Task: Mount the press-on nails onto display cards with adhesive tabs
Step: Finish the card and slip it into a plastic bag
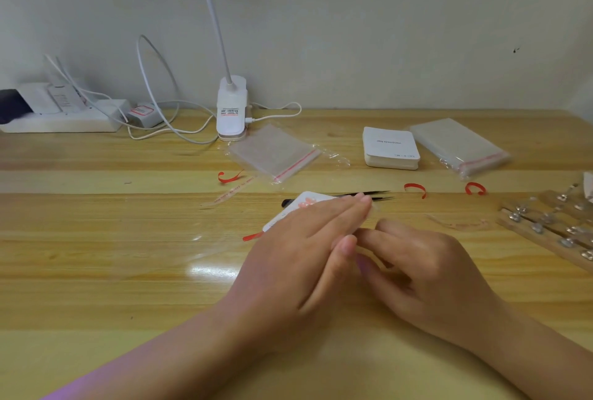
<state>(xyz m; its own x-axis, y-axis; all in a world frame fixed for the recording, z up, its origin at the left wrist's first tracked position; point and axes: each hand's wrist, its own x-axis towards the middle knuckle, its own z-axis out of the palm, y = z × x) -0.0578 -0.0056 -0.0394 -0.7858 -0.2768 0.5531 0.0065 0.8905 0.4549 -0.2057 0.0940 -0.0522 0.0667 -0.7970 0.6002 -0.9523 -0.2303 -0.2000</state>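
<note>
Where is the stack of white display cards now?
In the head view, the stack of white display cards lies at the table's far right, between two clear bag packs.

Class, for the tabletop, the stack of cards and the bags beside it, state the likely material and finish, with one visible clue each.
Tabletop: wood or wood-look laminate, glossy; plank grain and a bright lamp glare.
Stack of cards: matte white card; crisp layered edges, printed text.
Bags: thin clear plastic film, shiny; see-through, crinkled, with a red seal strip.
</note>
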